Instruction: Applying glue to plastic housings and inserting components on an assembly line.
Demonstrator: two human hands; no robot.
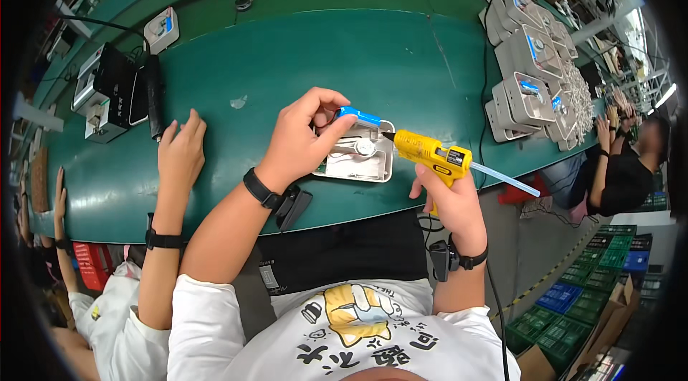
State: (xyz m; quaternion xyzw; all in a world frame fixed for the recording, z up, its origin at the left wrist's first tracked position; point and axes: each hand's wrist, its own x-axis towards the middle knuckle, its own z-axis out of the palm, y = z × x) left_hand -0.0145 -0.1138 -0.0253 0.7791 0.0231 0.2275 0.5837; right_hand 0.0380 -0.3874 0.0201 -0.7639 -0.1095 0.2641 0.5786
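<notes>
My left hand (304,134) presses a blue cylindrical part (358,117) into a white open housing (358,162) lying on the green bench. My right hand (448,202) grips a yellow hot-glue gun (430,154). Its nozzle points left at the housing's upper right edge, close to the blue part. A clear glue stick (505,179) juts from the gun's back. A black cord hangs down from the gun near my right wrist.
Several white housings (530,58) are stacked at the right of the green bench (358,51). Another person's hand (180,151) rests on the bench at my left. A black device (111,91) stands at far left. A seated person (623,166) works at right; green crates (595,288) sit on the floor.
</notes>
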